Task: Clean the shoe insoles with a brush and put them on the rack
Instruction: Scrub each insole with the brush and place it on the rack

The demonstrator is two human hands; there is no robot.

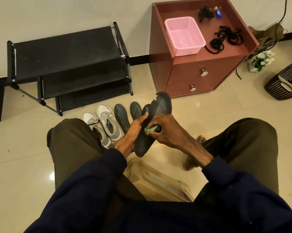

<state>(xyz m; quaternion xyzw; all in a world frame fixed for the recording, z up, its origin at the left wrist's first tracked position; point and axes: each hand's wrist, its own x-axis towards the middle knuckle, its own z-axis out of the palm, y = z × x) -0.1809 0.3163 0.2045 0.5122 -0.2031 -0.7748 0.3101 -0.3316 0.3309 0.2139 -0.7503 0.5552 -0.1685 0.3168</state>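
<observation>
My left hand (133, 132) grips a dark grey insole (160, 106) from the left side and holds it tilted above the floor; its far end is torn. My right hand (163, 130) is curled round a small green brush (151, 128) pressed against the insole's middle. Two more grey insoles (121, 116) (136, 110) lie flat on the floor just beyond my hands, and part of a third shows behind the held one. The black three-tier shoe rack (66, 52) stands against the wall at the far left, its shelves bare.
A pair of white and grey sneakers (103, 125) sits left of the insoles. A red-brown cabinet (200, 78) at the far right carries a pink basket (184, 36) and black laces (224, 37). A beige stool (158, 180) is under me; a dark basket (284, 83) stands far right.
</observation>
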